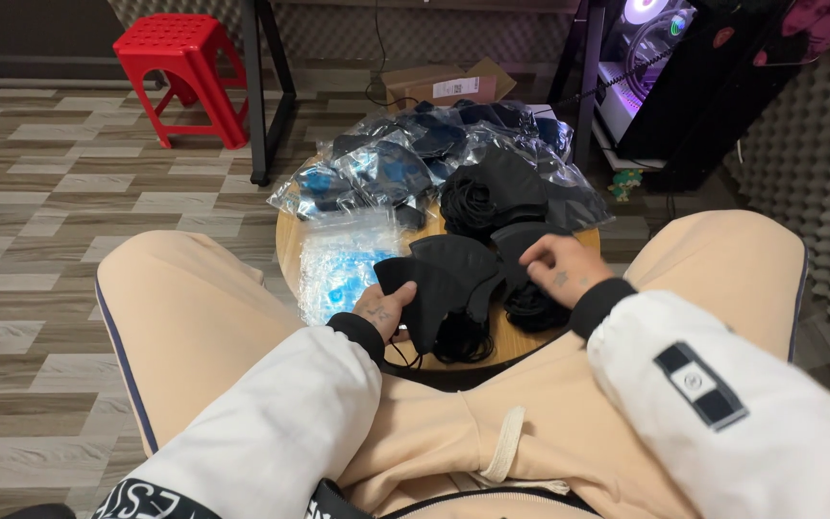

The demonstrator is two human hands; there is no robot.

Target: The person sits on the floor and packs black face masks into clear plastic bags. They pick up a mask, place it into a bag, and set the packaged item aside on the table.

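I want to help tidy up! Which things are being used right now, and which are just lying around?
In use:
black face masks, held by left hand and right hand
loose mask pile
bagged masks
empty clear bags

Lying about:
red stool
cardboard box
lit computer
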